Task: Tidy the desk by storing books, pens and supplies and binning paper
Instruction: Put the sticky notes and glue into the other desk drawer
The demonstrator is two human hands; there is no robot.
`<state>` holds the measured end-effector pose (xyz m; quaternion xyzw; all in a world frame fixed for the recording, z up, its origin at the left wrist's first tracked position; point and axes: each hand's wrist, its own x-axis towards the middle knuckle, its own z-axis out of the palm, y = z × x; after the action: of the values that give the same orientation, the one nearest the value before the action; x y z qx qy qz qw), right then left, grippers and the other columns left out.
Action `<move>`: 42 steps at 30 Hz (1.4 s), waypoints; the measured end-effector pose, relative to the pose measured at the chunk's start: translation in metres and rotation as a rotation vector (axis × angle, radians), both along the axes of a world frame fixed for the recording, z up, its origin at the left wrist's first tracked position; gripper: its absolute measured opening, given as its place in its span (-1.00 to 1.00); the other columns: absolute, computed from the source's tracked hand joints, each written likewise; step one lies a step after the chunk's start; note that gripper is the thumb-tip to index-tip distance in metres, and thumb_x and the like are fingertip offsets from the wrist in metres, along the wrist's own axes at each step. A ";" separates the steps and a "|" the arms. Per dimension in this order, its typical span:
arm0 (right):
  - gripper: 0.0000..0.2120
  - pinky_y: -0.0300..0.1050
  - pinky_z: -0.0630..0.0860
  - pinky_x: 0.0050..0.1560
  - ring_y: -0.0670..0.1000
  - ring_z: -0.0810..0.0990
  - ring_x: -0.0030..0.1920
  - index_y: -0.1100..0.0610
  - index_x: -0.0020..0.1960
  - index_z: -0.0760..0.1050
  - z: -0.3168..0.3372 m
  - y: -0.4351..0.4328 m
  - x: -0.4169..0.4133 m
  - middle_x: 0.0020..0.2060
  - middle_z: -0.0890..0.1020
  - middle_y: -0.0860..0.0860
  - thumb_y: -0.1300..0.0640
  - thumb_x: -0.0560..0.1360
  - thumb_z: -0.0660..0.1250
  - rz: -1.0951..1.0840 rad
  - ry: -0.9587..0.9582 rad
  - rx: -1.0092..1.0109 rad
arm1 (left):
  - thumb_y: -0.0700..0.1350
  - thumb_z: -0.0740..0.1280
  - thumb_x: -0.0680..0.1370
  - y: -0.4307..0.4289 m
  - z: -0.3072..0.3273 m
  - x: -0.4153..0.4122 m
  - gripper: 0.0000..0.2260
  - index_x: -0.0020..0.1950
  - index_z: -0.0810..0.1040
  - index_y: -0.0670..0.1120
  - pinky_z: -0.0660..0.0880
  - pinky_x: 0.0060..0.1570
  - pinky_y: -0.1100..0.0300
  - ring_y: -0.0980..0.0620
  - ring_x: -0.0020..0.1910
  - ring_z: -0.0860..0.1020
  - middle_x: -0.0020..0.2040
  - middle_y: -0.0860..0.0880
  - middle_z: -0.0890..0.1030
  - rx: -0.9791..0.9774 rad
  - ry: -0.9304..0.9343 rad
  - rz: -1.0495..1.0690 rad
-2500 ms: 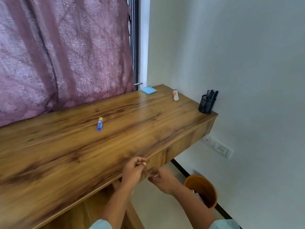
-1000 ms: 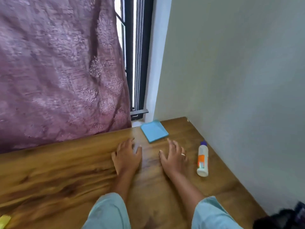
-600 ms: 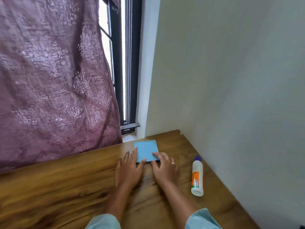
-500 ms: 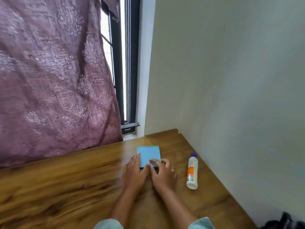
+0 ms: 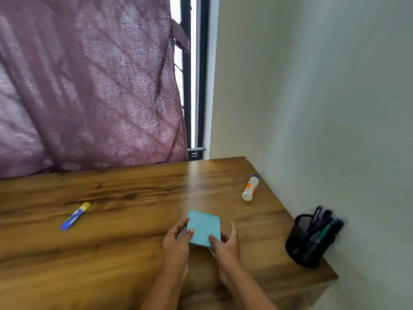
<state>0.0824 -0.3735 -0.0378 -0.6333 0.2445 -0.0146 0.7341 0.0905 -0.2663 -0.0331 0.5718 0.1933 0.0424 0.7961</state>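
Partway: left hand [image 5: 176,240] and right hand [image 5: 225,245] fingers pinch the blue sticky-note pad [image 5: 203,227] mid-way across the table [image 5: 134,253], pens [image 5: 321,222] sit in the mesh cup [image 5: 300,247], glue bottle [image 5: 250,187] and blue-yellow glue stick [image 5: 74,217] not yet stored.

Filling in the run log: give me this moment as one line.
left hand: grips blue pad | right hand: grips blue pad | desk: glue bottle, blue-yellow stick lying; pen holder upright

Blue sticky pad [image 5: 203,228] held just abv desk [image 5: 125,253].
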 end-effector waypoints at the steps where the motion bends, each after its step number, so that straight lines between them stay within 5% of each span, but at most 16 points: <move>1: -0.20 0.09 0.58 0.07 0.10 0.56 0.11 -0.01 0.52 0.07 0.003 -0.001 -0.015 0.20 0.48 0.12 0.41 0.45 0.36 0.055 0.000 0.119 | -0.42 0.30 0.49 0.007 0.002 -0.015 -0.73 0.09 0.56 -0.13 0.55 -0.09 0.08 -0.14 0.06 0.59 0.12 -0.19 0.60 -0.016 0.008 0.005; 5: -0.32 -0.02 0.56 -0.12 0.08 0.57 0.02 0.07 0.50 0.17 0.022 0.008 -0.062 0.06 0.57 0.01 0.41 0.49 0.32 0.258 0.087 0.308 | -0.40 0.28 0.51 0.036 0.017 -0.078 -0.75 0.13 0.53 -0.15 0.54 -0.19 0.10 -0.06 -0.04 0.59 0.03 -0.12 0.61 -0.030 0.038 -0.013; 15: -0.45 -0.05 0.60 -0.12 0.07 0.56 0.10 0.04 0.44 0.28 0.034 0.080 -0.138 0.32 0.47 0.07 0.38 0.52 0.28 0.470 0.067 0.068 | -0.36 0.33 0.50 0.118 0.018 -0.179 -0.71 0.18 0.51 -0.13 0.56 -0.03 0.04 -0.08 0.08 0.58 0.12 -0.11 0.60 0.114 0.083 0.132; 24: -0.49 0.12 0.58 0.12 0.03 0.58 0.14 0.04 0.38 0.38 0.004 0.159 -0.208 0.18 0.59 0.03 0.39 0.50 0.26 0.501 0.028 -0.097 | -0.36 0.31 0.52 0.203 0.007 -0.268 -0.74 0.19 0.51 -0.17 0.56 -0.07 0.07 -0.04 0.01 0.62 0.06 -0.11 0.65 0.164 0.098 0.095; 30: -0.50 -0.02 0.62 -0.08 0.05 0.60 0.05 0.03 0.35 0.37 0.006 0.263 -0.293 0.12 0.59 0.10 0.42 0.50 0.25 0.520 -0.003 -0.082 | -0.32 0.29 0.54 0.309 0.009 -0.359 -0.77 0.16 0.53 -0.11 0.60 -0.16 0.04 -0.04 -0.03 0.64 0.01 -0.06 0.67 0.312 0.117 0.099; 33: -0.51 0.06 0.62 -0.04 0.07 0.61 0.04 0.02 0.30 0.39 0.010 0.319 -0.327 0.09 0.59 0.13 0.43 0.48 0.26 0.573 -0.042 -0.121 | -0.34 0.27 0.55 0.364 0.015 -0.397 -0.77 0.16 0.53 -0.13 0.58 0.01 -0.11 -0.07 0.00 0.63 0.07 -0.11 0.65 0.345 0.127 0.151; 38: -0.54 -0.16 0.61 -0.32 0.03 0.60 0.02 -0.04 0.29 0.38 0.015 0.378 -0.359 0.05 0.58 0.06 0.35 0.50 0.32 0.624 -0.092 -0.246 | -0.33 0.25 0.56 0.414 0.032 -0.433 -0.74 0.23 0.49 -0.13 0.54 -0.16 0.23 0.05 0.03 0.56 0.08 -0.03 0.58 0.499 0.118 0.198; 42: -0.57 -0.08 0.65 -0.20 0.05 0.59 0.05 0.00 0.28 0.36 0.017 0.389 -0.361 0.05 0.57 0.07 0.34 0.51 0.31 0.645 -0.099 -0.356 | -0.32 0.25 0.56 0.426 0.025 -0.435 -0.69 0.27 0.46 -0.08 0.55 -0.13 0.22 0.03 0.10 0.55 0.14 -0.01 0.57 0.551 0.180 0.155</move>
<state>-0.2790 0.0150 -0.0210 -0.7940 -0.0098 0.1447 0.5903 -0.3441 0.1600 -0.0080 0.7513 0.2875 0.1032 0.5850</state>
